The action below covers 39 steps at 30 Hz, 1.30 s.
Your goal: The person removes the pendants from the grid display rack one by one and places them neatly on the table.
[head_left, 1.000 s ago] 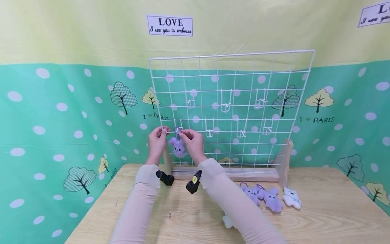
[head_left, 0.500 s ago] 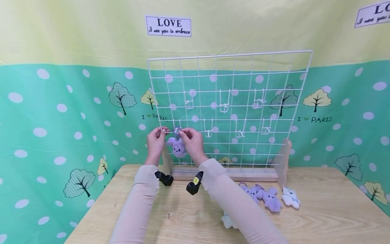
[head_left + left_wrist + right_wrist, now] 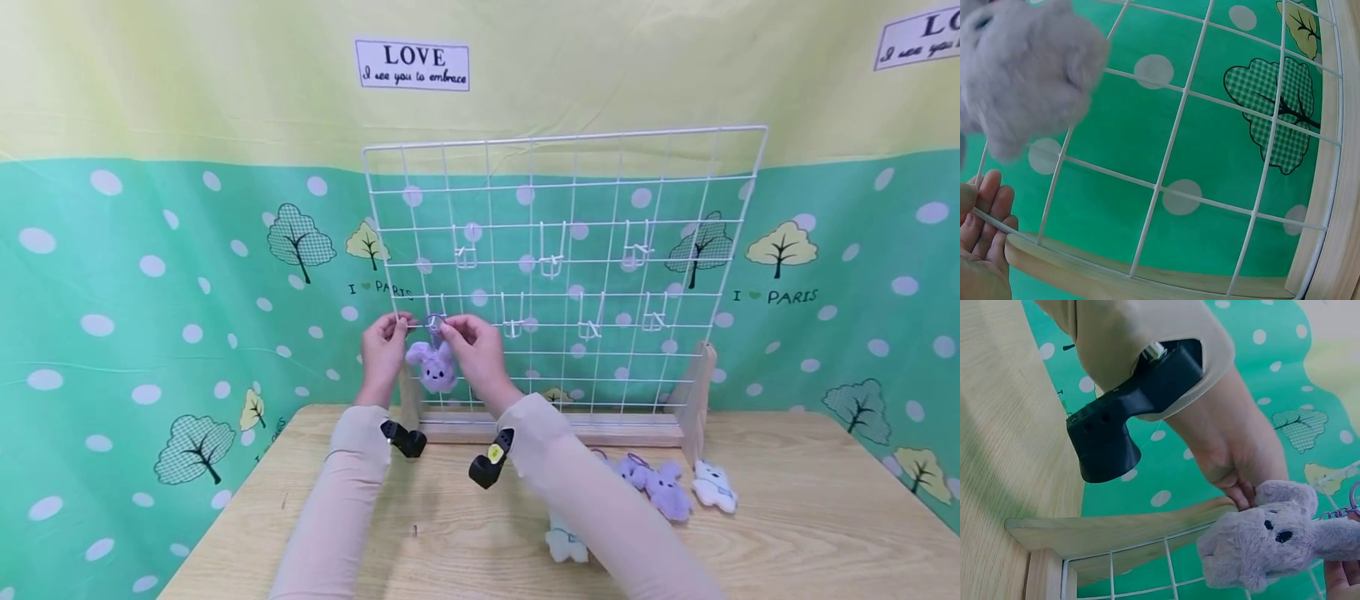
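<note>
A purple plush bunny keychain [image 3: 437, 368] hangs upright in front of the white wire grid rack [image 3: 566, 137], at the lower left hook. My right hand [image 3: 477, 354] pinches the keychain near its ring, by the hook; whether the ring is around the hook cannot be told. Beside it, my left hand [image 3: 384, 346] holds the rack's left edge wire between thumb and fingers. The left wrist view has the plush's furry body [image 3: 1035, 69] above the left hand [image 3: 985, 250]. In the right wrist view the bunny's face [image 3: 1266, 531] covers part of the left fingers.
Several white hooks, such as the top middle hook [image 3: 552, 265], hang in two rows. On the wooden table [image 3: 465, 533] lie purple bunny plushes [image 3: 667, 492], a white plush [image 3: 715, 487] and a pale plush [image 3: 567, 543] partly behind the right sleeve. Wooden feet [image 3: 701, 400] support the rack.
My right wrist and forearm have shifted slightly right, uncovering more of the pale plush. The held bunny hangs slightly lower. My left hand keeps its place on the rack edge.
</note>
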{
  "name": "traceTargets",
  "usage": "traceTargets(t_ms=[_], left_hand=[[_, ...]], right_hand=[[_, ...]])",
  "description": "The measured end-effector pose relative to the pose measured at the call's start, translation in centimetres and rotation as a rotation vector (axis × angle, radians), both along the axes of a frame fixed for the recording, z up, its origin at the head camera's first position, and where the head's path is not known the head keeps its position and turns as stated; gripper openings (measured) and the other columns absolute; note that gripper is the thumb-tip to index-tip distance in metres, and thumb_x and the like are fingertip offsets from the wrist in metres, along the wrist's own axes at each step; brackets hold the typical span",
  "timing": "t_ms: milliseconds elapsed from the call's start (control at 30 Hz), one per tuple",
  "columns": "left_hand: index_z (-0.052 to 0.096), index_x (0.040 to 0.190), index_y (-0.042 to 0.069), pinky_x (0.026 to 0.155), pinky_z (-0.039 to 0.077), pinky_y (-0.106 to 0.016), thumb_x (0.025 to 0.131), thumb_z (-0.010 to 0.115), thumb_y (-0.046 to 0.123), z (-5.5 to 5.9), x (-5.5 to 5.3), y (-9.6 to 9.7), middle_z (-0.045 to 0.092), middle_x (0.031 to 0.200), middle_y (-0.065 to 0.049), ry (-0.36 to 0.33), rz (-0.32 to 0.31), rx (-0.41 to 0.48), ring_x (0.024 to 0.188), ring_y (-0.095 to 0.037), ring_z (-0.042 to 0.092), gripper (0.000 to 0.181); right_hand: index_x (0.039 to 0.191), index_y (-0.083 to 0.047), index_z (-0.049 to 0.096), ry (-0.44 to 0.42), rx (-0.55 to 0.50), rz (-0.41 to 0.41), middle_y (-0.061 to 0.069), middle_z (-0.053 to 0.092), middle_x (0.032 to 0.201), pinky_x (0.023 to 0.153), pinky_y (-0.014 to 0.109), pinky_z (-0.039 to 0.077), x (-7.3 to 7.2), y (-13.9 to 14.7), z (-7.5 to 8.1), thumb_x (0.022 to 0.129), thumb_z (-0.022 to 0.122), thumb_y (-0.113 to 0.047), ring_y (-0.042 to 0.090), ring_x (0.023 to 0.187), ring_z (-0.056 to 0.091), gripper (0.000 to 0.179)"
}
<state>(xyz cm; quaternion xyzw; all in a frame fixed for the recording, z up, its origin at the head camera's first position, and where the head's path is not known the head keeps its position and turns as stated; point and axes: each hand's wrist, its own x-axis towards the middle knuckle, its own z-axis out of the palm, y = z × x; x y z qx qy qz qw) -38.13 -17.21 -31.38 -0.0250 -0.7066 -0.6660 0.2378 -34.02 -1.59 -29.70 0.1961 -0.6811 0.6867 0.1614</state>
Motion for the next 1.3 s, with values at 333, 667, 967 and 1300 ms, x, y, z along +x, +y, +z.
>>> traceTargets(t_ms=[333, 667, 967, 1300], left_hand=[[0.059, 0.113, -0.005, 0.097, 0.048, -0.027, 0.098, 0.049, 0.011, -0.1, -0.2, -0.1, 0.063, 0.112, -0.024, 0.034, 0.003, -0.005, 0.105, -0.028, 0.062, 0.024], [0.059, 0.113, -0.003, 0.096, 0.048, -0.025, 0.099, 0.049, 0.012, -0.1, -0.2, -0.1, 0.065, 0.111, -0.020, 0.026, -0.002, -0.017, 0.104, -0.023, 0.063, 0.024], [0.059, 0.115, -0.001, 0.098, 0.047, -0.024, 0.099, 0.049, 0.014, -0.1, 0.1, -0.4, 0.064, 0.113, -0.018, -0.009, -0.005, 0.004, 0.106, -0.021, 0.062, 0.024], [0.059, 0.114, -0.003, 0.096, 0.048, -0.024, 0.098, 0.049, 0.011, 0.0, 0.1, -0.1, 0.064, 0.112, -0.020, 0.006, -0.012, 0.004, 0.104, -0.022, 0.062, 0.023]], right_hand=[[0.099, -0.001, 0.065, -0.042, 0.039, 0.045, 0.010, 0.068, 0.094, 0.077, 0.022, 0.054, 2.9, 3.7, 0.1, 0.090, 0.063, -0.013, 0.014, 0.085, 0.062, 0.014], [0.096, 0.000, 0.064, -0.030, 0.156, 0.079, 0.012, 0.068, 0.093, 0.077, 0.023, 0.056, 5.8, 10.2, -0.8, 0.090, 0.063, -0.010, 0.015, 0.086, 0.064, 0.012], [0.097, 0.001, 0.063, -0.105, 0.232, 0.018, 0.012, 0.068, 0.093, 0.075, 0.022, 0.056, 8.1, 15.1, -3.8, 0.091, 0.062, -0.015, 0.012, 0.084, 0.064, 0.017], [0.097, 0.009, 0.060, -0.013, 0.178, -0.046, -0.009, 0.066, 0.087, 0.063, 0.018, 0.054, 10.5, 20.1, -6.3, 0.091, 0.059, -0.003, 0.004, 0.078, 0.061, 0.014]])
